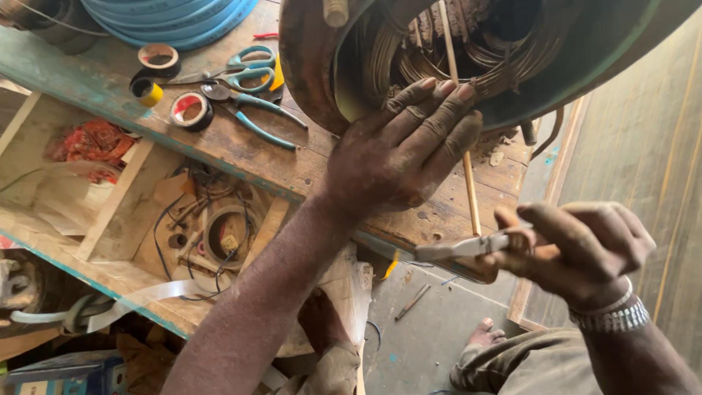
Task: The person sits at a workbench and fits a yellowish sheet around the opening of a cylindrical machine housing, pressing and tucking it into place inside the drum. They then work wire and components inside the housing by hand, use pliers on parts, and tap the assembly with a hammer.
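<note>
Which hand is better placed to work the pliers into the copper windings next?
Right, probably. The right hand already holds the metal pliers, nose toward the round motor housing. The left hand lies flat over the copper wire windings, steadying them.

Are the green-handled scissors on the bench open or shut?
Shut: the scissors lie flat on the workbench, blades together, beside the pliers.
</note>
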Demonstrator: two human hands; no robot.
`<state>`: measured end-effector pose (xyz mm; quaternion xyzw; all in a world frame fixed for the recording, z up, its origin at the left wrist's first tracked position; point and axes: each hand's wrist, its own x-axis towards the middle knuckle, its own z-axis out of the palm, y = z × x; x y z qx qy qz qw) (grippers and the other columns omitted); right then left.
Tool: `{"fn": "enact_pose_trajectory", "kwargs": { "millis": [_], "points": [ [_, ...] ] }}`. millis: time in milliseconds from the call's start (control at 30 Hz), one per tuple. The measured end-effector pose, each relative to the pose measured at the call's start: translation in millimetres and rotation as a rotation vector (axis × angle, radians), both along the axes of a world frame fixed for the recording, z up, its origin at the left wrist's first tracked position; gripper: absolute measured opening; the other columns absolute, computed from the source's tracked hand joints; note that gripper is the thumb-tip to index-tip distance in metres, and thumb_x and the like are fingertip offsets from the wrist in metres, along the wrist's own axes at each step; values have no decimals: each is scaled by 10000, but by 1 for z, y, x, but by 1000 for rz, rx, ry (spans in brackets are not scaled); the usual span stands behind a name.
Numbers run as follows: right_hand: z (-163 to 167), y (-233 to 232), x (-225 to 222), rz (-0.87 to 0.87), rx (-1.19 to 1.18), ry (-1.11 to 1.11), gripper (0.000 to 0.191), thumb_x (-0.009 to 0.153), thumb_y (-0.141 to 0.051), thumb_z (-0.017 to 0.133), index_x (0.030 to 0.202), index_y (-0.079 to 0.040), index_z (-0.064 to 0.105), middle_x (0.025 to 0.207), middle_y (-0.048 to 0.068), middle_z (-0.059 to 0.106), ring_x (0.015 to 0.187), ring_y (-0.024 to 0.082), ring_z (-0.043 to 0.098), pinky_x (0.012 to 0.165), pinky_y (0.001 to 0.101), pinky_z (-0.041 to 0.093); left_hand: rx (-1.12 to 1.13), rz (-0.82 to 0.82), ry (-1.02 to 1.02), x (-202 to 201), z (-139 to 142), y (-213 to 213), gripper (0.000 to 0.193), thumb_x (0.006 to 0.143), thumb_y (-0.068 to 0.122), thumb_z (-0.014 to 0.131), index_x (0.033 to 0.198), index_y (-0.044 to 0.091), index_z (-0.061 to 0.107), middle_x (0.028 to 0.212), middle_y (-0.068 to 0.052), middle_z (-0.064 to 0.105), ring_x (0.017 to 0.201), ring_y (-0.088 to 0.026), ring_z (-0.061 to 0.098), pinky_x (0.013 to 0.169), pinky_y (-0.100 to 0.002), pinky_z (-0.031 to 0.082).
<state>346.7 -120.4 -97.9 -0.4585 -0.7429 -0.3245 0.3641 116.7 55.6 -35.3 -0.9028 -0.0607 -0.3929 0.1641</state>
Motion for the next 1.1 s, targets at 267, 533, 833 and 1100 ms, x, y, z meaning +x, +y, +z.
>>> {"fn": "enact_pose_trajectory", "kwargs": {
  "millis": [267, 533, 833, 1100],
  "points": [
    [-16, -6, 6, -72, -90, -2, 392, 719, -494, 884, 834, -143, 754, 740, -1, 704, 593, 141, 579, 499, 298, 399, -2, 25, -7, 5, -6, 1, 219, 1117, 113, 620, 1302, 33, 705, 1411, -176, 644, 1277, -273, 665, 1186, -417, 484],
    [-11, -7, 8, -17, -29, 27, 384, 782, -436, 907, 914, -100, 775, 796, -4, 701, 673, 159, 605, 552, 297, 471, -6, 50, 4, 6, -9, -1, 224, 1099, 109, 623, 1285, 10, 702, 1402, -200, 646, 1276, -282, 673, 1198, -434, 475],
    [-1, -8, -4, -141, -85, 84, 269, 787, -306, 922, 901, -123, 761, 774, -27, 656, 634, 152, 598, 544, 304, 463, 13, 65, 10, 8, -5, 0, 248, 1091, 110, 640, 1294, -23, 691, 1379, -214, 661, 1292, -323, 659, 1188, -451, 474],
    [-4, -2, 3, -21, 34, -10, 334, 781, -390, 930, 903, -129, 762, 810, 5, 725, 644, 181, 586, 560, 340, 459, 28, 91, 3, 11, -6, 0, 266, 1091, 96, 620, 1323, -22, 672, 1378, -216, 665, 1302, -319, 655, 1198, -453, 470]
  ]
}}
